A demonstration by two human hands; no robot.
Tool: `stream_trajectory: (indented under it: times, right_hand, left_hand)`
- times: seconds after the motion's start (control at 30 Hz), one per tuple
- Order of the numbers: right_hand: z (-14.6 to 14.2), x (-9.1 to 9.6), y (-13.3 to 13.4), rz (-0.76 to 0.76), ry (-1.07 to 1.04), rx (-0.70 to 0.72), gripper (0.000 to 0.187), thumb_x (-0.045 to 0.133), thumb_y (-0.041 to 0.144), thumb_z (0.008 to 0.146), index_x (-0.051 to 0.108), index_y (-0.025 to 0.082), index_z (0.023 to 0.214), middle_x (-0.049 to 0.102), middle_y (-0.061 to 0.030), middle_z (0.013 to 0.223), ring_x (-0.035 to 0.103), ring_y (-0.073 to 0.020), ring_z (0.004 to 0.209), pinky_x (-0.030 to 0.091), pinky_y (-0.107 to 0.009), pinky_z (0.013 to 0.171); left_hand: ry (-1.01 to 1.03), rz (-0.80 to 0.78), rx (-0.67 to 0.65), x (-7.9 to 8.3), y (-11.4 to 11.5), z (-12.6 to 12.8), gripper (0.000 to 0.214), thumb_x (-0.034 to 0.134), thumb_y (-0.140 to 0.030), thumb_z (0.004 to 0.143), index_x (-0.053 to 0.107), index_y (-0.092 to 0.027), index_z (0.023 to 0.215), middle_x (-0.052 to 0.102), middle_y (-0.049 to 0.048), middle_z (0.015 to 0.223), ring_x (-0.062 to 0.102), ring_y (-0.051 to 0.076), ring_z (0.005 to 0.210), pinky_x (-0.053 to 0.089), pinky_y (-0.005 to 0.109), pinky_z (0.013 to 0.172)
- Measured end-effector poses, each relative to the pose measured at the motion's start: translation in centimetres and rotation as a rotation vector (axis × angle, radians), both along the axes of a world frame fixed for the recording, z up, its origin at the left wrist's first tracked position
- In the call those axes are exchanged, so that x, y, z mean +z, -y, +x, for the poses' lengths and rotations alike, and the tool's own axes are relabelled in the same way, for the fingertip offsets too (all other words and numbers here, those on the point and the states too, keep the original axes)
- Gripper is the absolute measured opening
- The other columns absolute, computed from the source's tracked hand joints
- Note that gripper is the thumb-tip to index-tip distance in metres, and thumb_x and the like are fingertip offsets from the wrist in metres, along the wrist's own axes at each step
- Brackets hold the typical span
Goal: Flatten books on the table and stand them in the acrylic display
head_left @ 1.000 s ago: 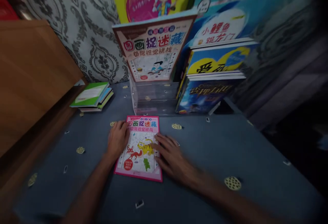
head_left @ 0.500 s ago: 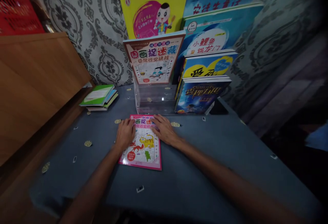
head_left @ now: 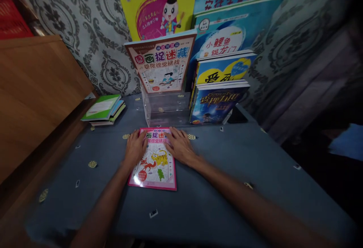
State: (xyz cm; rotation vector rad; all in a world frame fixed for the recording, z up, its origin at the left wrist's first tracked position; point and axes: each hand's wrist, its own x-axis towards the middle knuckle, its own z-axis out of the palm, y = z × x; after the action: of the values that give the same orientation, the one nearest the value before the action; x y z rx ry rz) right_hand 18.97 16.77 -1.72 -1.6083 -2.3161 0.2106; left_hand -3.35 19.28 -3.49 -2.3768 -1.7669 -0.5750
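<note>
A pink-bordered picture book (head_left: 154, 165) lies flat on the cloth-covered table, its cover showing a yellow tiger and a red fox. My left hand (head_left: 136, 148) rests at its upper left edge, with the thumb reaching over the cover. Over the upper right corner lies my right hand (head_left: 180, 146), fingers stretched and apart. Both hands touch the book from above and partly hide its title. Neither appears to lift it. Behind the book stands a clear acrylic rack (head_left: 166, 118) with a brown-bordered book (head_left: 161, 64) upright in it.
Several more books fill the rack, among them a yellow one (head_left: 153, 11) and a dark blue one (head_left: 217, 104). A small book stack (head_left: 103, 110) lies at the back left. Beside it is a wooden cabinet (head_left: 42, 100). A patterned curtain (head_left: 110, 59) hangs behind.
The view has shifted slightly, so most things sit a little further left in the picture. Both hands stay on the pink book, which still lies flat.
</note>
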Motion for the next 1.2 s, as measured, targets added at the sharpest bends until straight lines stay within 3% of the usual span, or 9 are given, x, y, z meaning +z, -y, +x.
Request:
stream_trajectory:
  times: [0.2, 0.37, 0.57, 0.7, 0.83, 1.03, 1.2]
  right_hand:
    - [0.3, -0.8, 3.5, 0.021, 0.010, 0.005, 0.050, 0.054, 0.034, 0.097, 0.055, 0.014, 0.143, 0.046, -0.0221, 0.154, 0.039, -0.0356, 0.145, 0.026, -0.058, 0.120]
    - [0.7, -1.9, 5.6, 0.075, -0.017, 0.057, 0.056, 0.058, 0.038, 0.094, 0.052, 0.018, 0.146, 0.048, -0.0214, 0.153, 0.039, -0.0357, 0.146, 0.029, -0.060, 0.118]
    - [0.8, -1.6, 5.7, 0.032, -0.023, 0.068, 0.058, 0.059, 0.039, 0.093, 0.052, 0.018, 0.146, 0.049, -0.0208, 0.152, 0.038, -0.0356, 0.146, 0.029, -0.061, 0.118]
    - [0.8, -0.9, 5.7, -0.011, -0.049, 0.062, 0.057, 0.059, 0.039, 0.092, 0.055, 0.016, 0.144, 0.047, -0.0220, 0.154, 0.037, -0.0363, 0.147, 0.029, -0.061, 0.119]
    - [1.0, -0.6, 5.9, -0.038, -0.069, 0.063, 0.056, 0.059, 0.040, 0.093, 0.056, 0.017, 0.144, 0.046, -0.0213, 0.155, 0.036, -0.0361, 0.148, 0.027, -0.060, 0.121]
    - [1.4, -1.5, 5.4, 0.002, -0.115, 0.110, 0.056, 0.061, 0.029, 0.089, 0.056, 0.016, 0.143, 0.049, -0.0208, 0.153, 0.040, -0.0363, 0.145, 0.030, -0.063, 0.118]
    - [1.7, -2.4, 4.6, 0.000, -0.492, 0.060, 0.050, 0.051, 0.020, 0.089, 0.057, 0.018, 0.138, 0.058, -0.0169, 0.142, 0.057, -0.0298, 0.130, 0.048, -0.054, 0.107]
  left_hand:
    - [0.040, 0.010, -0.007, -0.1, 0.1, -0.1, 0.038, 0.047, -0.027, 0.098, 0.064, -0.018, 0.131, 0.064, 0.0180, 0.133, 0.058, 0.029, 0.123, 0.045, 0.048, 0.105]
    - [0.212, 0.006, -0.041, -0.4, -0.3, -0.5, 0.036, 0.048, -0.024, 0.094, 0.067, -0.017, 0.123, 0.068, 0.0152, 0.124, 0.062, 0.027, 0.116, 0.047, 0.047, 0.104]
    - [0.635, -0.075, -0.045, -0.2, -1.0, -0.8, 0.034, 0.058, -0.034, 0.085, 0.070, -0.019, 0.112, 0.075, 0.0110, 0.110, 0.067, 0.028, 0.105, 0.048, 0.048, 0.101]
    - [1.054, -0.246, -0.048, 0.6, -1.5, -1.1, 0.045, 0.068, -0.047, 0.075, 0.070, -0.017, 0.108, 0.075, 0.0118, 0.110, 0.069, 0.027, 0.102, 0.053, 0.041, 0.092]
    - [1.402, -0.340, 0.129, 0.8, -1.3, -1.3, 0.056, 0.078, -0.045, 0.061, 0.068, -0.015, 0.108, 0.076, 0.0098, 0.100, 0.072, 0.025, 0.092, 0.054, 0.033, 0.078]
    - [1.532, -0.473, 0.145, 0.6, -0.5, -1.2, 0.046, 0.080, -0.043, 0.058, 0.069, -0.017, 0.093, 0.075, 0.0028, 0.080, 0.071, 0.021, 0.073, 0.052, 0.027, 0.061]
    - [1.649, -0.536, 0.107, 1.6, -0.1, -0.7, 0.047, 0.082, -0.041, 0.054, 0.068, -0.017, 0.092, 0.074, 0.0010, 0.074, 0.072, 0.021, 0.069, 0.053, 0.028, 0.061]
